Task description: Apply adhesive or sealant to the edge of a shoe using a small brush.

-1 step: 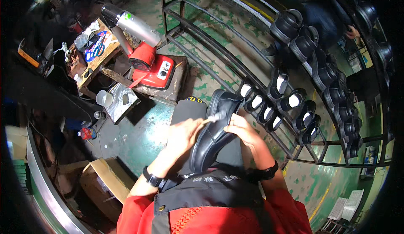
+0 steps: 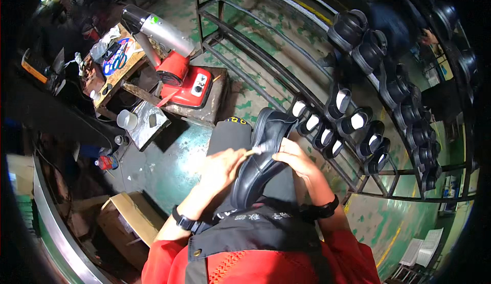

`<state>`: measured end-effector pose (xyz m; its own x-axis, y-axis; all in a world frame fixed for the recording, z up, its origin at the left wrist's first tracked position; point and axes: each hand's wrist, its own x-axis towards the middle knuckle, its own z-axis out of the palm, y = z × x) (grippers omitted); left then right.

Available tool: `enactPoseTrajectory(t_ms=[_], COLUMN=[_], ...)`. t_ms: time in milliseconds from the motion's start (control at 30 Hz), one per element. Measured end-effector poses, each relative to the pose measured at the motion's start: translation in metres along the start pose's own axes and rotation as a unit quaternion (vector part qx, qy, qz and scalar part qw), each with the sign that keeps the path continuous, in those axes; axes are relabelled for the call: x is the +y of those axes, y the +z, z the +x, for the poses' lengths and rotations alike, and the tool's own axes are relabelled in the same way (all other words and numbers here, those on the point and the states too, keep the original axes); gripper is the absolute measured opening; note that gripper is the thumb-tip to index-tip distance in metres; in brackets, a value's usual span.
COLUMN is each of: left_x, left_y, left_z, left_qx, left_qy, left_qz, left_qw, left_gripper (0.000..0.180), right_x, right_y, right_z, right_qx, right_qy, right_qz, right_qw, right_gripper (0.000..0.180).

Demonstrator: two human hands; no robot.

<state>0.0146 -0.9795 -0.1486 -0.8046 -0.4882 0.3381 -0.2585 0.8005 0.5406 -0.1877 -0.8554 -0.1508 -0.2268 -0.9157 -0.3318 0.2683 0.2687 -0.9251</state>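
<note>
"Where does the shoe sit on your feed?"

"From my remote desk I have the black shoe (image 2: 247, 182) to the right of the red machine (image 2: 185, 87) and nearer the wearer, tilted over the lap, its sole edge on the machine's side."

"And the hands?"

"I see the left hand (image 2: 221, 169) pinching a small brush (image 2: 251, 152) by its handle. The pale head is over the shoe's upper, too blurred for me to call contact. The right hand (image 2: 297, 158) grips the shoe's edge farther from the machine; I can't tell how its hidden fingers are set."

"Anything around?"

"Right of the machine, a metal rack (image 2: 221, 8) carries dark shoes (image 2: 369, 53). Left of it, nearer the wearer, I have a white cup (image 2: 127, 120)."
</note>
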Motion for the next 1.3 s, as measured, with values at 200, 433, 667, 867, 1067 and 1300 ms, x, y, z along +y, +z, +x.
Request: enactPoseTrajectory(t_ms=[200, 433, 667, 867, 1067, 1300], left_x=[-0.003, 0.004, 0.0, -0.002, -0.005, -0.018], left_y=[0.005, 0.001, 0.0, 0.01, 0.004, 0.009], left_z=[0.014, -0.005, -0.013, 0.005, -0.019, -0.038], left_qx=[0.043, 0.011, 0.0, 0.046, 0.015, 0.025], left_qy=[-0.044, -0.048, -0.065, -0.047, -0.074, -0.068], left_qz=[-0.014, -0.028, -0.057, -0.034, -0.034, -0.062], left_qw=[0.998, 0.998, 0.996, 0.997, 0.997, 0.995], left_gripper=[0.013, 0.014, 0.016, 0.015, 0.016, 0.016], right_x=[-0.001, -0.003, -0.01, -0.014, -0.014, -0.002], right_y=[0.005, 0.0, -0.006, -0.004, 0.003, 0.0], right_z=[0.001, 0.002, 0.001, 0.004, 0.004, 0.008], right_qx=[-0.021, -0.035, -0.06, -0.084, -0.095, -0.086], right_qy=[-0.003, -0.002, 0.016, 0.008, 0.021, 0.025], right_qz=[-0.004, -0.023, -0.026, -0.059, -0.079, -0.089], right_qw=[1.0, 0.999, 0.998, 0.995, 0.992, 0.992], right_gripper=[0.029, 0.03, 0.028, 0.029, 0.031, 0.02])
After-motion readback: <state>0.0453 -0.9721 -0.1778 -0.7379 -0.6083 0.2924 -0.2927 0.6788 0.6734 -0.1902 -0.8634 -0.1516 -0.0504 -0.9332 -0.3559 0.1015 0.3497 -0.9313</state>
